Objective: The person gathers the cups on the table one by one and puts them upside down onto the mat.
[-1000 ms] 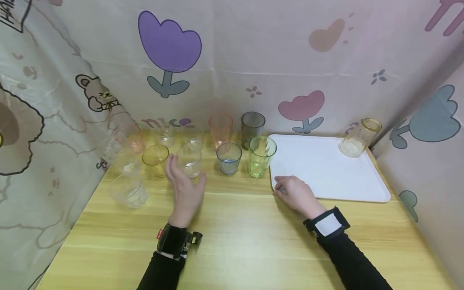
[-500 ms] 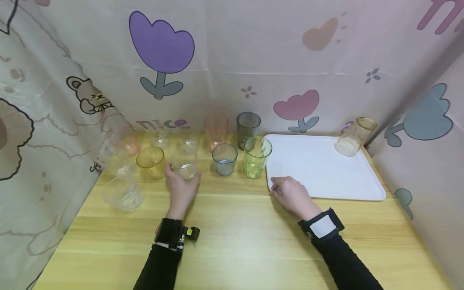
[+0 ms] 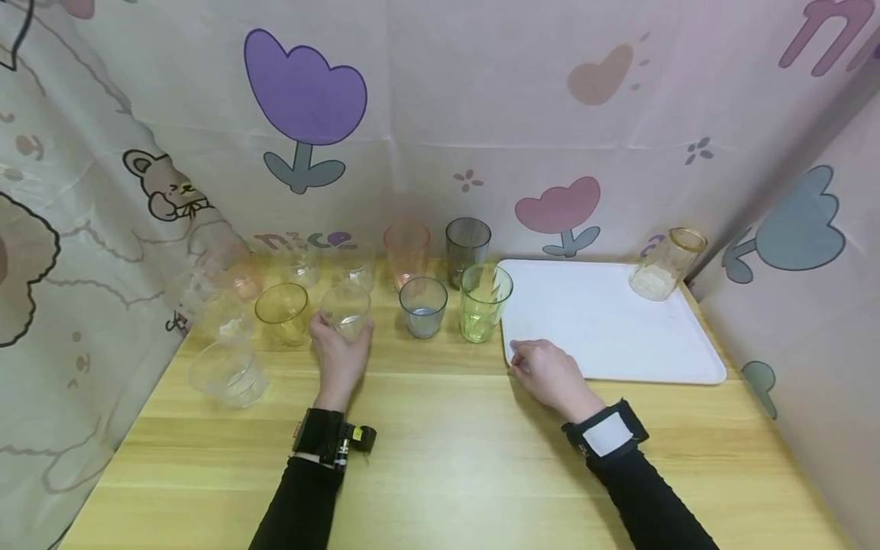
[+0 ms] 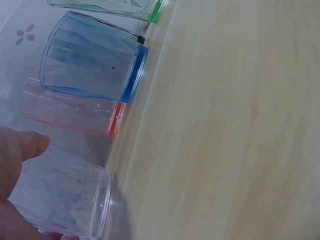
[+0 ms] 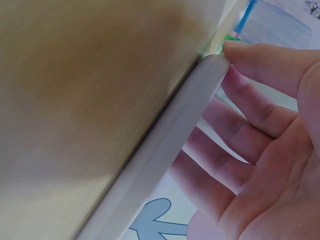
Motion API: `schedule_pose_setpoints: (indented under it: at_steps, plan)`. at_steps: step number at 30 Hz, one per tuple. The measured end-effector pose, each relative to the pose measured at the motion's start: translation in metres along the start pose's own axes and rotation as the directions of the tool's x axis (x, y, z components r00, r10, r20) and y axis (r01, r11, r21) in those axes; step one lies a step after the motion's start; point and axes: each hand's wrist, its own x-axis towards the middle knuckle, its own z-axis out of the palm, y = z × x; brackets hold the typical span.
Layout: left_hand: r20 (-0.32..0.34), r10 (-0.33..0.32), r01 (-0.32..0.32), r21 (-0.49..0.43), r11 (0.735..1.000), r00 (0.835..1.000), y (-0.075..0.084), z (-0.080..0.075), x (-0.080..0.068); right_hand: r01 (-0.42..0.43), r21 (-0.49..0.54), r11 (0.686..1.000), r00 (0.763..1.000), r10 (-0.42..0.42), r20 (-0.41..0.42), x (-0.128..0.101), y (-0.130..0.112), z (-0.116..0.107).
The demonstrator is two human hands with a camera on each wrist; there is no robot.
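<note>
Having been closed in from open air, the left hand (image 3: 338,355) is now wrapped around the clear ribbed plastic tumbler (image 3: 346,312) standing on the wooden table (image 3: 447,451), while the right hand (image 3: 546,372) is kept curled on the white plastic tray's (image 3: 612,321) near corner.

A clear ribbed plastic cup (image 3: 346,309) stands upright on the wooden table, held in the left hand (image 3: 338,359). A flat white tray (image 3: 605,321) lies well to its right, the right hand (image 3: 550,374) gripping the near left corner.
</note>
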Motion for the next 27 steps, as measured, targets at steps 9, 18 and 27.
schedule_pose_setpoints:
  at_steps: [9, 18, 27]
  plan:
    - [0.026, 0.008, -0.007, -0.022, 1.0, 1.0, 0.003, -0.003, -0.001, 0.003, -0.012, 1.0, 1.0, -0.003, 0.001, 0.001, 0.001, 0.0]
    - [0.035, -0.058, 0.061, -0.075, 0.995, 0.998, 0.007, -0.006, -0.006, -0.018, 0.007, 1.0, 1.0, 0.018, 0.0, 0.0, -0.001, 0.001]
    - [0.042, -0.145, 0.15, -0.283, 0.947, 0.989, 0.032, -0.012, -0.016, -0.027, 0.014, 1.0, 0.999, 0.027, 0.022, 0.0, -0.001, 0.0]
